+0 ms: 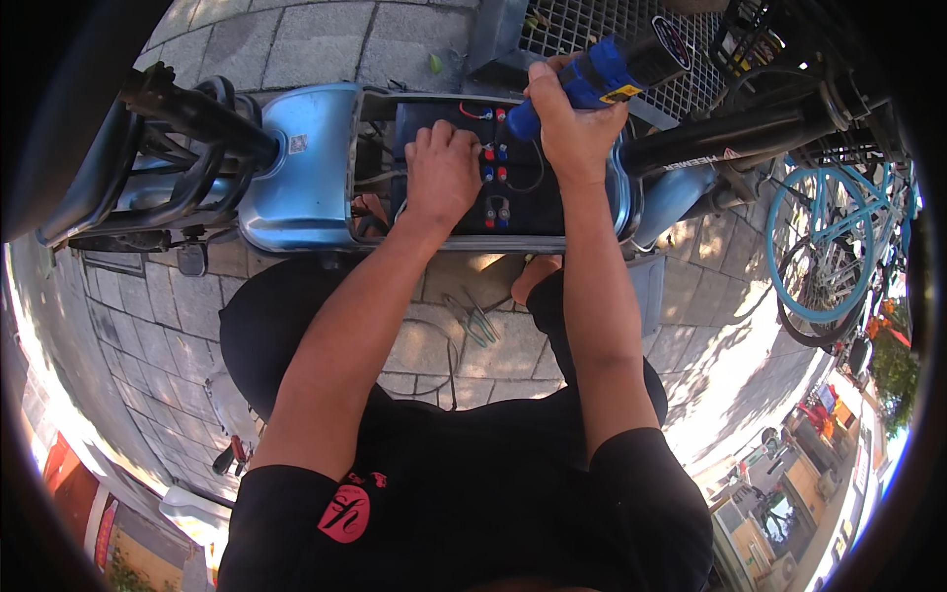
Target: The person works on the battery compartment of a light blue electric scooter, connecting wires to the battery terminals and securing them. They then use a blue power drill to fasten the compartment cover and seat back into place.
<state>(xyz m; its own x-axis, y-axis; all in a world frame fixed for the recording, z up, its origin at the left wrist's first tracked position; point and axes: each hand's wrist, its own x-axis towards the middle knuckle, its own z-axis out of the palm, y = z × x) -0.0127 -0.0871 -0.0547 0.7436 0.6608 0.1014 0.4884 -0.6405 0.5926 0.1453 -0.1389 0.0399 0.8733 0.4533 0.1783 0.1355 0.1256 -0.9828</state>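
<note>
A light-blue electric bike frame (306, 212) lies across in front of me, its middle compartment open. Inside sit black batteries (533, 207) with red and blue terminals (502, 175) and short wires. My left hand (442, 170) rests over the batteries, fingers curled down and together beside a terminal; what its fingertips pinch, if anything, is hidden. My right hand (577, 133) is wrapped around a blue-and-black power driver (602, 77), held tilted above the compartment's right part. The driver's blue nose points down toward the terminals; its tip is hard to make out.
Pliers (478, 321) and a dark cable (452, 370) lie on the paving between my legs. A metal grate (562, 30) stands beyond the compartment. Black bike tubes rise at both ends, and a turquoise bicycle (824, 247) stands at the right. A red-handled tool (229, 457) lies at the left.
</note>
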